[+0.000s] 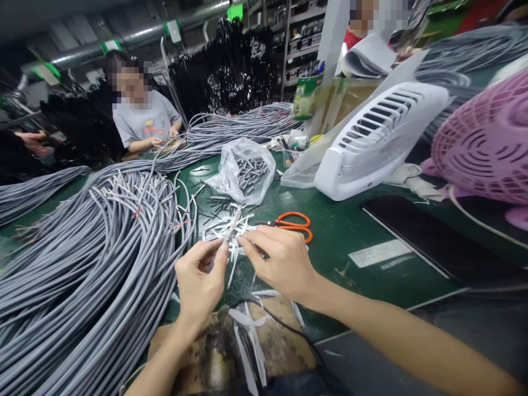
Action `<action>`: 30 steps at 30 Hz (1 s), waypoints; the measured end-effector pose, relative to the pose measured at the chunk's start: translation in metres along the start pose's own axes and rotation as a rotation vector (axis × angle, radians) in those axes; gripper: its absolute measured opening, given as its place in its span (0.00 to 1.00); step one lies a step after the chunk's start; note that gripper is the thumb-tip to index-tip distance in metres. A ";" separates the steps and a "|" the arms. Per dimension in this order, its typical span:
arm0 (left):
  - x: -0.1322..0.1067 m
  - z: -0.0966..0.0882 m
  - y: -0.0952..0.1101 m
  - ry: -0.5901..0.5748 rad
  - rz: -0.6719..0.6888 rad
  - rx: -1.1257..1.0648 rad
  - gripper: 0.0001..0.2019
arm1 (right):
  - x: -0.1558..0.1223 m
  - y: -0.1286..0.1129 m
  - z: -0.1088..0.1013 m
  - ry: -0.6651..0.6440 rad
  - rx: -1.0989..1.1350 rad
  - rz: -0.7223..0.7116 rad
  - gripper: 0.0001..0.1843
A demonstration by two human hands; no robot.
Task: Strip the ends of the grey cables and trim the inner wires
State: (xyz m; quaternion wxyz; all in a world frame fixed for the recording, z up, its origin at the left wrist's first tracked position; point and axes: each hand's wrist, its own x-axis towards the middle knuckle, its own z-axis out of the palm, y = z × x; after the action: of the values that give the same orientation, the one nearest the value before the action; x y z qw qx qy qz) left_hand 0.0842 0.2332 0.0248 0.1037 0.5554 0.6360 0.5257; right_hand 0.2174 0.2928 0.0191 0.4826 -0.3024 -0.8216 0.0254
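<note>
My left hand (pixel 202 275) is closed in a pinch, thumb against index finger, at the lower end of a thin whitish piece (pixel 233 221). It may be a wrapped wire end, but its kind is unclear. Fingertips of my right hand (pixel 280 261) pinch close by on the right, and what lies between them is mostly hidden. Loose white strips (pixel 233 261) are scattered on the green table (pixel 330 236) under and around both hands. Just beyond the right hand lie scissors (pixel 295 220) with orange handles. A clear plastic bag (pixel 247 170) of short grey tubes stands farther back.
Bundled grey cables (pixel 103 275) cover the left side. At right are a white fan (pixel 371 143), a pink fan (pixel 487 137) and a dark phone-like slab (pixel 437 236). A stained board (pixel 284 341) lies in front of me. Across the table sits a person (pixel 146 118).
</note>
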 end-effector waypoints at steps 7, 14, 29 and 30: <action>-0.002 0.000 0.001 -0.008 0.082 0.035 0.07 | 0.000 -0.002 -0.001 -0.067 0.073 0.031 0.17; -0.002 -0.001 0.001 0.014 0.092 0.053 0.07 | 0.001 -0.001 -0.003 -0.033 0.032 0.041 0.18; -0.001 -0.002 0.008 0.014 0.155 0.094 0.07 | 0.000 -0.003 0.000 -0.074 0.275 0.104 0.19; 0.000 -0.003 0.008 0.000 0.130 0.071 0.07 | -0.002 -0.004 0.001 -0.030 0.242 0.059 0.17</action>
State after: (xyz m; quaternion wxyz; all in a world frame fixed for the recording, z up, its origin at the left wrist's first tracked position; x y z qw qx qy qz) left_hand 0.0871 0.2302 0.0317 0.0498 0.5988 0.6170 0.5082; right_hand 0.2156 0.2888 0.0190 0.5025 -0.2655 -0.8102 0.1431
